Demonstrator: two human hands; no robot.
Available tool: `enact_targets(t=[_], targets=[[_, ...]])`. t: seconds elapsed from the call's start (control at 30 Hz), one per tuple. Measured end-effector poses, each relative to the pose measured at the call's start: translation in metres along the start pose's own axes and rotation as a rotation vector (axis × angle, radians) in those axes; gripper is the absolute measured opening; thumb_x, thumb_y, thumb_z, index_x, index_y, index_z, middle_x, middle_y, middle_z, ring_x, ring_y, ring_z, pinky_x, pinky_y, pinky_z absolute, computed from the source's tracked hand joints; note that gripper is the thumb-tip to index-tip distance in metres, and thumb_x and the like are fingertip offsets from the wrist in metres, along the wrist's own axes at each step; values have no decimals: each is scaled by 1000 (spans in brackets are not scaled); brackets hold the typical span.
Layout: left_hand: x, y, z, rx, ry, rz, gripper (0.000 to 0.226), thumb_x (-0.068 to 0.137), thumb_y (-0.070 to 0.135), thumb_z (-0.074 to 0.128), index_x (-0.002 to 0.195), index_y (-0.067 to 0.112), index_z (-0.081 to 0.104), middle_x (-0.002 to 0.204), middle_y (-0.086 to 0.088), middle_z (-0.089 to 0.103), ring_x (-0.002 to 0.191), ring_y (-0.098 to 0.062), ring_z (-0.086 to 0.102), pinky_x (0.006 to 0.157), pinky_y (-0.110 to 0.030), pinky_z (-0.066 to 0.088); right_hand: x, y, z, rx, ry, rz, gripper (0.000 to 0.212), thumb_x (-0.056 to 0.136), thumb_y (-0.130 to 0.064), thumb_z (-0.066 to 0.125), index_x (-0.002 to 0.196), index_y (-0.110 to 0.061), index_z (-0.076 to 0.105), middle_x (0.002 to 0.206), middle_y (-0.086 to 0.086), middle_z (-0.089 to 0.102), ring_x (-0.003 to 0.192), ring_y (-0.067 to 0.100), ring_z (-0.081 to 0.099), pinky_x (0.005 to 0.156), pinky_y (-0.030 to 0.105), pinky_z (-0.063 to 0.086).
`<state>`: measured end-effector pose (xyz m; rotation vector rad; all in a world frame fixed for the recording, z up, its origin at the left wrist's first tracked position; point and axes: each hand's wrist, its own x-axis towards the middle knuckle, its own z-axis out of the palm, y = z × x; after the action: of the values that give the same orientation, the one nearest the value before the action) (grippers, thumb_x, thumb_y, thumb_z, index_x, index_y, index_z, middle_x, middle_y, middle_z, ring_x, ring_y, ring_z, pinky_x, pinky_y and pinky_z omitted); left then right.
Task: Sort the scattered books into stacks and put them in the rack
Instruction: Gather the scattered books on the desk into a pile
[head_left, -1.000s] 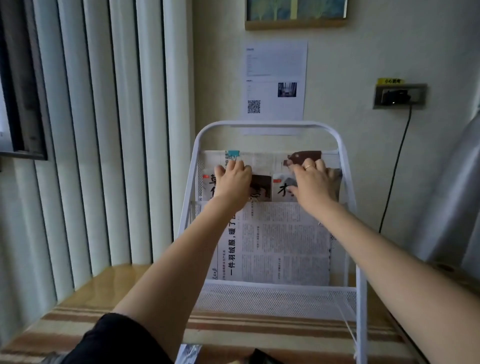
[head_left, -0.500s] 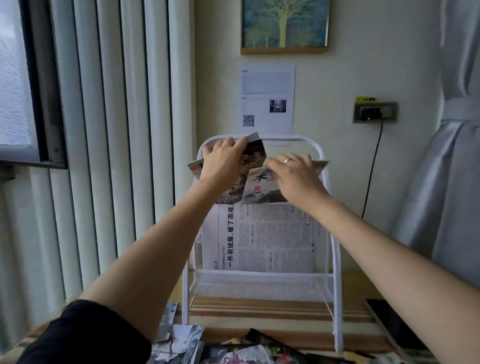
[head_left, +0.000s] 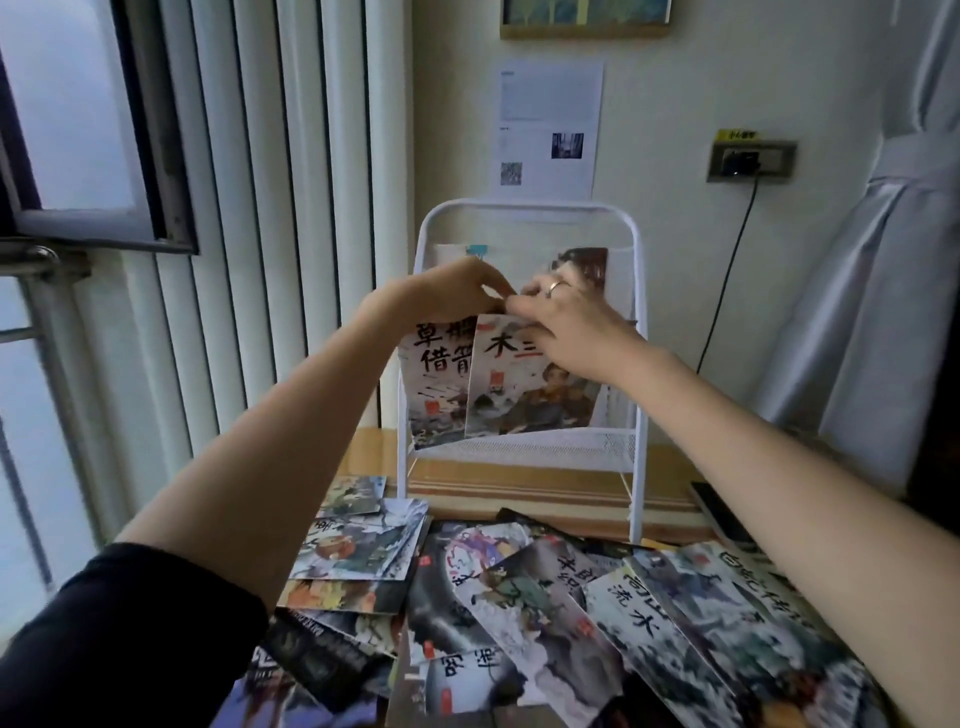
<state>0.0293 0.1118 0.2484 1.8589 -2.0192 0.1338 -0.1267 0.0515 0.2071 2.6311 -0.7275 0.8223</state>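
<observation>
While both arms reach forward, I see my left hand (head_left: 457, 291) pinching the top edge of a thin glossy book (head_left: 436, 384) with bold black brush characters on a pale painted cover. My right hand (head_left: 571, 327), a ring on one finger, has its grip closed on the top of a second book (head_left: 524, 395) of the same flat rectangular shape, its cover showing a painted figure. The two books stand upright, side by side and slightly overlapping, their lower edges down inside the rack (head_left: 530, 447).

That rack is white metal: a rounded tube frame with fine mesh panels at front and sides. A darker cover (head_left: 589, 262) leans in the tier behind my hands.

On the glossy wooden counter (head_left: 545, 493), more slim books (head_left: 519, 597) lie scattered and overlapping in front of the rack, with shiny, ink-wash style covers. A flat dark slab (head_left: 719, 512) lies right of the rack; I cannot tell what it is. Ribbed vertical blinds (head_left: 291, 208) hang at left, and a soft grey curtain (head_left: 883, 286) at right.
</observation>
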Motion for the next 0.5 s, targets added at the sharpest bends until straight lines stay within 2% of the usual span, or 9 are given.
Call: enact_targets(t=[0.03,0.1,0.17,0.23,0.27,0.33,0.43,0.5], targets=[[-7,-6,11,-20,-45,-49,31,97,24,49,121,11,62,118,-2,62,90,-12,53,81,-22,39,-8,-3,6,44,-49,27,33,95,-16,47,121,-36,55,110,9,49,105,29,44,89,41,42],[-24,-19,37,-104,-73,-190,47,95,45,44,109,6,66,105,-10,67,83,-20,60,80,-31,48,-21,-10,18,100,-71,54,31,96,-16,47,119,-35,55,97,6,48,94,25,49,84,40,46],[-49,-34,71,-290,88,-319,66,92,62,34,107,7,66,104,-8,67,90,-24,62,86,-39,51,-32,-15,29,132,-91,82,25,96,-20,49,118,-29,55,93,4,45,88,21,48,80,36,46],[-75,-48,112,-659,317,-409,76,89,68,26,123,7,57,118,-11,63,105,-25,59,91,-39,48,-42,-18,42,158,-145,113,24,95,-25,49,119,-27,54,92,3,43,84,19,47,76,31,44],[-87,-54,133,-855,333,-431,83,87,71,26,128,3,51,122,-16,60,109,-27,58,88,-36,47,-47,-19,48,189,-170,132,23,95,-28,50,118,-28,53,93,3,44,83,19,48,73,29,43],[-107,-58,171,-1130,178,-390,91,84,72,31,127,-7,46,117,-24,61,106,-30,62,76,-28,47,-55,-18,60,270,-188,176,25,91,-32,55,115,-30,49,94,5,49,81,21,53,63,25,40],[-121,-53,213,-1324,117,-349,52,87,43,58,118,0,54,106,-15,69,96,-27,68,71,-27,54,-66,-17,78,264,-68,187,47,82,-32,68,118,-23,40,87,11,58,74,26,58,59,29,47],[-121,-47,233,-1238,138,-395,33,86,25,68,114,10,60,105,-6,71,99,-23,67,74,-22,54,-73,-16,87,276,44,211,61,75,-36,74,123,-18,40,90,10,59,77,24,58,67,36,51]])
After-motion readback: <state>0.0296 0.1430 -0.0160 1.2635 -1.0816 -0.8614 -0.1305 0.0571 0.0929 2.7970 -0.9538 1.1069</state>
